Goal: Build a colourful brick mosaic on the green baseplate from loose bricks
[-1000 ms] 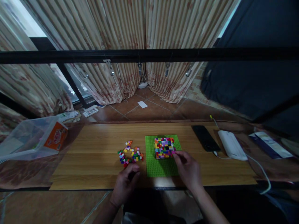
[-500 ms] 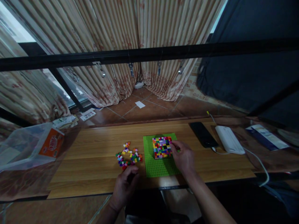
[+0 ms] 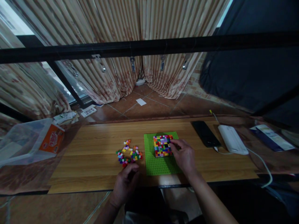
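Observation:
A multicoloured block built of small toy bricks [image 3: 161,146] stands on a green studded baseplate [image 3: 151,168]. My right hand [image 3: 185,155] is at the right edge of this block, thumb and forefinger pinched together against it. Whatever lies between those fingertips is too small to make out. Left of the baseplate, loose toy bricks [image 3: 135,154] of many colours are scattered in a rough ring. Just in front of them, near the table's front edge, rests my left hand [image 3: 126,182] with its fingers curled in. The inside of that hand is hidden.
A black phone [image 3: 205,133] and a white power bank [image 3: 233,140] with a cable lie on the right of the wooden table [image 3: 93,155]. On the left stands a clear plastic bin [image 3: 25,140] with an orange label. A black bar [image 3: 149,46] crosses beyond the table.
The view has shifted slightly. Both hands keep nearly the same places, the right one still pinching at the block's right edge and the left one curled near the loose bricks.

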A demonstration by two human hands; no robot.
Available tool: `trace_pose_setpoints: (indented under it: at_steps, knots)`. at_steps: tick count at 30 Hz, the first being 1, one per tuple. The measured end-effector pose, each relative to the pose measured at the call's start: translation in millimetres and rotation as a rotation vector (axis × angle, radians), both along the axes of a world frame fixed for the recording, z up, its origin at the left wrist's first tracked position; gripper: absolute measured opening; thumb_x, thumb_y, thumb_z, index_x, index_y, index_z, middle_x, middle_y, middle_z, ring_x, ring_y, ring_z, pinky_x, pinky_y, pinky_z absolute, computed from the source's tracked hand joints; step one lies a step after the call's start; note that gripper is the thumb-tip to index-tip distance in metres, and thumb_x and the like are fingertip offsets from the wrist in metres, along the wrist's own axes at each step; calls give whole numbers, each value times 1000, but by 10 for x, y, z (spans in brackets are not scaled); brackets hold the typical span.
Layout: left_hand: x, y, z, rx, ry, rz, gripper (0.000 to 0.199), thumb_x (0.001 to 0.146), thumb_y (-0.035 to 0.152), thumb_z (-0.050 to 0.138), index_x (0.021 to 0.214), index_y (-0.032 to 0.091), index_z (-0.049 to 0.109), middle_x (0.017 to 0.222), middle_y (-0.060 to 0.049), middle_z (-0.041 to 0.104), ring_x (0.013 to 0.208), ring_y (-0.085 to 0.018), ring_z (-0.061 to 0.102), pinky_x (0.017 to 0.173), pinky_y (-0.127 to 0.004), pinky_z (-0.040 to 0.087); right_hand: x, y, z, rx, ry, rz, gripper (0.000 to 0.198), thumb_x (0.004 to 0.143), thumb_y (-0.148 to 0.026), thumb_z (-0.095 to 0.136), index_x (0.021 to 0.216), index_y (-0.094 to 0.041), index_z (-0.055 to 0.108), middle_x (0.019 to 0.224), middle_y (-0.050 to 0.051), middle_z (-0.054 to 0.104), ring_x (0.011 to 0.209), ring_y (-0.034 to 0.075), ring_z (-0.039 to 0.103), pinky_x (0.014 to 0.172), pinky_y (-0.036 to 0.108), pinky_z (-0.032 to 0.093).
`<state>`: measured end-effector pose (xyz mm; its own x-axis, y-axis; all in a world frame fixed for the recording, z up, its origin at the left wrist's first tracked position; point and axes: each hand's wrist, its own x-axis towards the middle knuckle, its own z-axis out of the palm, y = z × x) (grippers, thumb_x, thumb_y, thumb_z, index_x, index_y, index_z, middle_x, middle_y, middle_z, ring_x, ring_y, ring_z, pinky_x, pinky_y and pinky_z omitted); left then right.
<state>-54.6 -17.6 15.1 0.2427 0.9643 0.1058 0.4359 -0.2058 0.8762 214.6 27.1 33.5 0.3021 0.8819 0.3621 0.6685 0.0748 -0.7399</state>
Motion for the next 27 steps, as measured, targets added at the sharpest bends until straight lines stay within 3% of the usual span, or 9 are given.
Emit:
trace_pose_setpoints:
  at_steps: [19, 27]
  knots:
    - [27, -6, 34, -25, 33, -15, 12, 87, 25, 54, 96, 20, 57, 77, 0, 61, 70, -13, 59, 65, -22, 46, 0, 10, -22, 24, 83, -22, 21, 79, -32, 58, 83, -18, 73, 82, 8, 68, 75, 20, 63, 70, 33, 50]
    - [36, -5, 55, -4, -3, -38, 11, 87, 26, 53, 95, 20, 56, 74, 1, 60, 67, -12, 58, 63, -21, 44, 52, 32, -113, -30, 304, -3, 26, 72, -39, 65, 84, -17, 74, 85, 9, 70, 76, 20, 64, 70, 35, 52]
